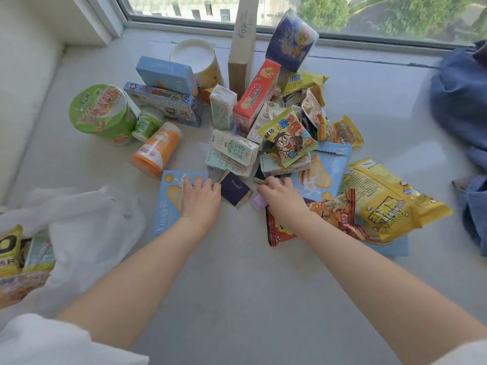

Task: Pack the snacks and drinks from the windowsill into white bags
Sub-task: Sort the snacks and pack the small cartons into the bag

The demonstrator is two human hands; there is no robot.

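Note:
A pile of snacks and drink cartons covers the white windowsill (pixel 237 272). My left hand (pixel 201 197) lies flat on a light blue biscuit packet (pixel 168 204), fingers spread, touching a small dark navy packet (pixel 235 189). My right hand (pixel 282 197) rests fingers-down by a small lilac item (pixel 258 201), over a red and orange snack bag (pixel 340 214); whether it grips anything is hidden. Pale green drink cartons (pixel 234 151) lie just beyond both hands. A white plastic bag (pixel 87 233) at the left holds several packets.
A green noodle cup (pixel 101 114), an orange bottle (pixel 156 148), boxes and a tall cardboard box (pixel 241 48) stand behind. A big yellow popcorn bag (pixel 387 201) lies at the right. Blue cloth (pixel 461 101) is heaped at the far right. The window runs along the back.

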